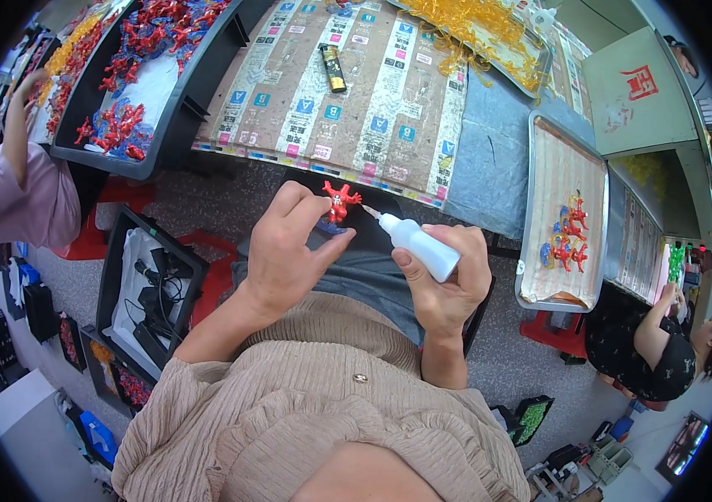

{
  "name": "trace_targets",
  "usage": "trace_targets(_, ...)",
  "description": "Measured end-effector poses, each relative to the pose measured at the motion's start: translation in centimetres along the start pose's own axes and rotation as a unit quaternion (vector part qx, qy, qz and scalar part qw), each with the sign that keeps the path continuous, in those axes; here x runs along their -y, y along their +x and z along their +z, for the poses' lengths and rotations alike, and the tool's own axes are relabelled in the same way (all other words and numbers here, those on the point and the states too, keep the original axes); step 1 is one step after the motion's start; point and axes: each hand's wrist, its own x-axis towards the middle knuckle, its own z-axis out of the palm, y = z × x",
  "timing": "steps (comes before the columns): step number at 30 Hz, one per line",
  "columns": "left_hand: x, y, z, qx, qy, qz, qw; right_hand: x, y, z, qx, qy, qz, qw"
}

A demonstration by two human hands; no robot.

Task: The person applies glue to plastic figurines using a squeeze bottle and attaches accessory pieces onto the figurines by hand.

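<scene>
Between the fingers of my left hand (pixel 283 243) is a small red toy figure (pixel 341 201) with its arms spread, held just past the table's near edge. A blue part shows below the figure, close to my thumb. My right hand (pixel 452 280) is wrapped round a white squeeze bottle (pixel 423 247), tilted so its thin nozzle points up and left. The nozzle tip is at the figure's outstretched arm; whether they touch I cannot tell.
A black bin (pixel 163 125) of red and blue figures stands at the left. On the table (pixel 356 109) lies a black lighter-like object (pixel 333 69). A metal tray (pixel 565 167) with several figures sits at the right, and another tray (pixel 490 38) holds yellow strands. Two people sit at either side.
</scene>
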Motion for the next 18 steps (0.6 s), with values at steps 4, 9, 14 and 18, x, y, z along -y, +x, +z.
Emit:
trace_targets(4,0.3,0.2,-0.1,-0.004,-0.014,0.003,1.000,-0.1,0.1,-0.1,-0.014,0.008,0.030,0.999)
trace_targets(9,1.4,0.3,0.3,0.004,-0.137,-0.052,0.989,-1.8,1.2,1.2,-0.073,0.034,0.070,0.994)
trace_targets(14,2.9,0.0,0.2,0.028,-0.386,-0.149,0.910,-5.6,4.4,4.3,-0.015,0.017,0.069,0.997)
trace_targets(18,2.4,-0.1,-0.4,0.083,-0.529,-0.257,0.805,-6.7,6.2,6.0,0.037,0.065,0.154,0.985)
